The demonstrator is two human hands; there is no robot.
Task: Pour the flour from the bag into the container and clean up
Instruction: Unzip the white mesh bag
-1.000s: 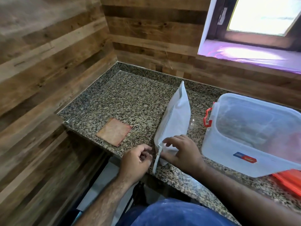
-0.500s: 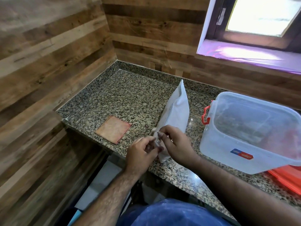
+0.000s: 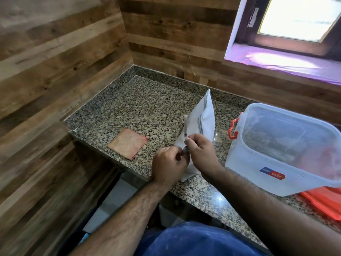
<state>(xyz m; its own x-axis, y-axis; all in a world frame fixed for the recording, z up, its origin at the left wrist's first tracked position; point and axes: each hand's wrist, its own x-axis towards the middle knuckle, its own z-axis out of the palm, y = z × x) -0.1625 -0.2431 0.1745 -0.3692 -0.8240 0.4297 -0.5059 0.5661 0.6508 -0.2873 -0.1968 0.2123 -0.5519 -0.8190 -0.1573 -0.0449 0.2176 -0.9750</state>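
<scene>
A white flour bag (image 3: 202,118) lies on the granite counter (image 3: 147,109), its near end lifted and its zip seam showing partly parted. My right hand (image 3: 202,154) pinches the bag's top edge beside a thin white strip that sticks up. My left hand (image 3: 168,164) grips the same near end of the bag from the left, fingers curled. A clear plastic container (image 3: 287,145) with an orange latch (image 3: 232,129) stands open just right of the bag, with no lid on it.
A folded orange cloth (image 3: 128,143) lies on the counter left of my hands. An orange lid (image 3: 324,204) lies at the right edge behind the container. Wooden walls close the corner at left and back, with a window sill (image 3: 284,63) above.
Both hands have drawn together at the bag's near end and raised it off the counter. The strip that hung over the counter edge now points upward.
</scene>
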